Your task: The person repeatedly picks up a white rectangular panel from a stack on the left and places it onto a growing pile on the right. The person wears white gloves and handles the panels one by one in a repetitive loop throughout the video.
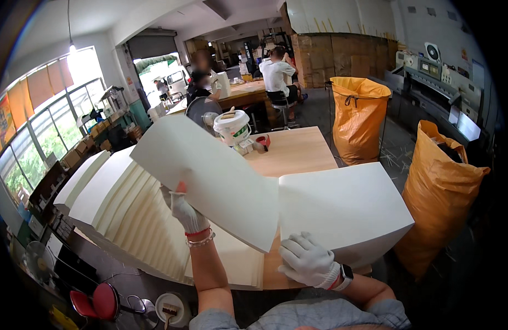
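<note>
My left hand (187, 213), in a white knitted glove with a bare thumb tip showing, is closed on a sheaf of white paper (210, 176). The sheaf is raised and tilted, its far left corner highest, and its right edge meets a thick stack of white paper (342, 203). On the near left corner of that stack rests my right hand (308, 259), also gloved, with its fingers laid over the paper and nothing gripped. Fanned, stepped piles of paper (127, 203) lean across the table's left side, below and behind the raised sheaf.
Behind the sheaf, the wooden table (303, 146) bears a white bucket (232, 129) and a red tape dispenser (263, 143). Two orange sacks (359, 121) stand at the right. A red stool (105, 301) and a pail with a brush (172, 309) are at the lower left. People sit farther back.
</note>
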Demonstrator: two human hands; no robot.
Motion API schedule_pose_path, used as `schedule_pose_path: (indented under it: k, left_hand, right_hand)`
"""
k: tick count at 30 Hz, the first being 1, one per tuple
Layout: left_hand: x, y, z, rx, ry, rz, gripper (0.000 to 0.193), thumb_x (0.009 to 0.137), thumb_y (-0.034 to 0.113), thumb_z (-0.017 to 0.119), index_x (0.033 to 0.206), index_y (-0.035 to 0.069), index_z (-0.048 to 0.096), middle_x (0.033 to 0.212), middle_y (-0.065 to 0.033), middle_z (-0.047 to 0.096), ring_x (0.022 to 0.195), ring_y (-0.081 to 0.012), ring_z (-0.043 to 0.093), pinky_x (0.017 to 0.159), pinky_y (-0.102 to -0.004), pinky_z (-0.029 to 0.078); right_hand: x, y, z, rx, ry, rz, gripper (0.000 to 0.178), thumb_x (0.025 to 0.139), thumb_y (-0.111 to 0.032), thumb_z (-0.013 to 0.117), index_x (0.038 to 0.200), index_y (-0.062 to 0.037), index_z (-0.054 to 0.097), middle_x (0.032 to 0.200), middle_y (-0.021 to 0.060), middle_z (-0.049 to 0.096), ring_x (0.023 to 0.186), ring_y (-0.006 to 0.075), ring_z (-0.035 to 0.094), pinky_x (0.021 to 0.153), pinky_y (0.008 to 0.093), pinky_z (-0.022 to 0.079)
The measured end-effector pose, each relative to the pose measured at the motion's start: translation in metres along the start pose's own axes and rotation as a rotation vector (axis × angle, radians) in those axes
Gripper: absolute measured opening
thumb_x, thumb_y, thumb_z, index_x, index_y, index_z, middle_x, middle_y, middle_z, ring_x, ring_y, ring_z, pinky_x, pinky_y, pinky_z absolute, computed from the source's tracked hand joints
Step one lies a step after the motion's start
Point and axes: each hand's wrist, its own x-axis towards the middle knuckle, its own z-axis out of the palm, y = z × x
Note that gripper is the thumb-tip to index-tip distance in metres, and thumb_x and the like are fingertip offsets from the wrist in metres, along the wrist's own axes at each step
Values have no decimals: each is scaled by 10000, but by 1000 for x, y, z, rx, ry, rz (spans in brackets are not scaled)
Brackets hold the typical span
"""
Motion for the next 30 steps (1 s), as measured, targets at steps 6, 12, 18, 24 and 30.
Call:
schedule_pose_path:
  k: [6, 12, 18, 24, 30]
  left_hand:
    - [60, 5, -12, 49, 35, -99, 375, 975, 0, 547, 1345, 54, 536, 1288, -115, 621, 1098, -269, 661, 897, -394, 604]
    - [17, 38, 51, 412, 138, 172, 460, 943, -15, 588, 1393, 47, 518, 1281, -93, 602, 1108, -222, 623, 934, -362, 547]
    - [-99, 30, 65, 1066, -12, 552, 473, 888, 38, 749, 1316, -7, 553, 1170, -111, 638, 968, -229, 655, 840, -386, 556]
    - [-97, 14, 93, 1654, -533, 593, 548, 905, 16, 659, 1439, 40, 535, 1484, -209, 527, 1337, -350, 559, 926, -420, 578]
    - [-125, 52, -118, 1334, -464, -339, 515, 892, -24, 658, 1396, 45, 577, 1331, -165, 637, 1105, -257, 653, 907, -346, 560]
  right_hand:
    - [3, -5, -3, -6, -6, 14, 437, 759, -312, 809, 1056, -35, 648, 1150, 133, 658, 1090, 325, 634, 983, 494, 506]
    - [8, -18, 5, 265, 9, 166, 636, 831, -286, 786, 1320, 28, 526, 1266, 211, 598, 1159, 378, 605, 1025, 497, 478]
    - [53, -48, 116, 518, 388, 121, 923, 927, -308, 733, 1582, 36, 182, 1547, 334, 371, 1350, 459, 500, 1103, 475, 443]
    - [29, -34, 213, 911, 414, 251, 618, 984, -99, 607, 1517, 15, 316, 1428, 163, 504, 1234, 243, 572, 1072, 373, 451]
    - [-21, -27, 245, 1489, 81, 909, 564, 972, -96, 607, 1481, 11, 391, 1239, 114, 642, 1103, 197, 631, 955, 308, 514]
